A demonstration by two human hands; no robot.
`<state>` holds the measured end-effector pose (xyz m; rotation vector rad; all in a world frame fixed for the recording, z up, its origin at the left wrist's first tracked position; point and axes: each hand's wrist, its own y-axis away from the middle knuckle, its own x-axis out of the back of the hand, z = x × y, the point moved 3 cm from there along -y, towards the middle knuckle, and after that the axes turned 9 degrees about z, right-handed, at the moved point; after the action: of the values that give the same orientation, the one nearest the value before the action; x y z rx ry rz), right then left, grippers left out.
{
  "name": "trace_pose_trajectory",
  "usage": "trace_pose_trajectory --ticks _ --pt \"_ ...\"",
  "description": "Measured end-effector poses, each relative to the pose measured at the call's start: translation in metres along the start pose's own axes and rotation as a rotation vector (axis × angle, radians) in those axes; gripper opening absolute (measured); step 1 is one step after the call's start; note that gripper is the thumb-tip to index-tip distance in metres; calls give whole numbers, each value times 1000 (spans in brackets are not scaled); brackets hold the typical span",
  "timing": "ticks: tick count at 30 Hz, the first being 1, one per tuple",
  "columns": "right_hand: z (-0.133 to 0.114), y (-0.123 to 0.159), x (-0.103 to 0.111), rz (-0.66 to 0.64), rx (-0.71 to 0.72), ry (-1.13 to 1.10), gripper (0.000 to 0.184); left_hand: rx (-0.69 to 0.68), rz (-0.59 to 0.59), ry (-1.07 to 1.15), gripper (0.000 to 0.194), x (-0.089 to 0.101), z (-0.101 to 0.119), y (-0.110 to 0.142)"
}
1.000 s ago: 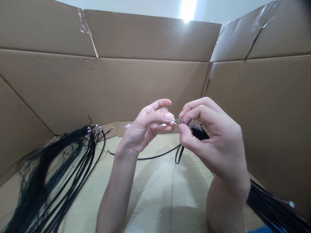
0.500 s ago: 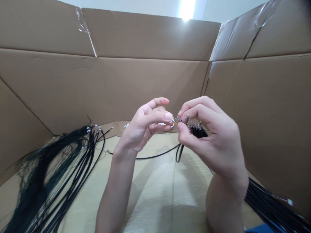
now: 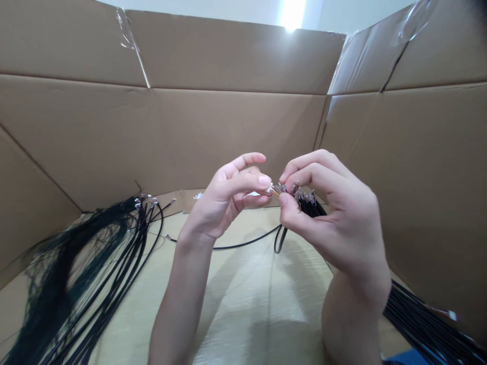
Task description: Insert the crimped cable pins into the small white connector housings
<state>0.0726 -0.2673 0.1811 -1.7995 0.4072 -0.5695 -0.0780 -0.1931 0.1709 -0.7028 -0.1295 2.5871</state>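
Note:
Between thumb and finger, my left hand [image 3: 232,192] pinches a small white connector [image 3: 270,187]. Facing it, my right hand [image 3: 331,203] is closed on thin wires [image 3: 277,192] at a cable's end, an orange one among them. Those wires meet the connector in the narrow gap between my hands; whether they sit inside it is too small to tell. Behind my right fingers, a bundle of black cables [image 3: 312,206] shows many bare wire ends. A looped black cable [image 3: 280,241] hangs below. My right palm hides part of the bundle.
Black cables with white connectors [image 3: 142,243] lie at the left beside a tangle of dark thread [image 3: 64,284]. More black cables [image 3: 429,314] lie at the right. A single cable [image 3: 239,246] crosses the table [image 3: 243,289]. Cardboard walls [image 3: 236,132] stand around it.
My hands keep nearly the same pose. The right hand has shifted very slightly to the right, and a bit more of the white connector shows at my left fingertips.

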Motion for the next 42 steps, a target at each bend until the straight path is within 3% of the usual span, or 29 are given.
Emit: trace_pose_trajectory --ticks 22,30,34,42 --pt "4 0 -2 -2 12 -5 18 -90 38 -82 46 3 4 2" --pt "9 0 -9 94 -3 -41 16 -214 142 -86 51 0 6 8" --pt "12 0 -13 179 -26 -115 14 -245 121 -53 49 -2 7 8" --pt "17 0 -19 213 -39 -239 14 -308 117 -35 50 -3 9 10"
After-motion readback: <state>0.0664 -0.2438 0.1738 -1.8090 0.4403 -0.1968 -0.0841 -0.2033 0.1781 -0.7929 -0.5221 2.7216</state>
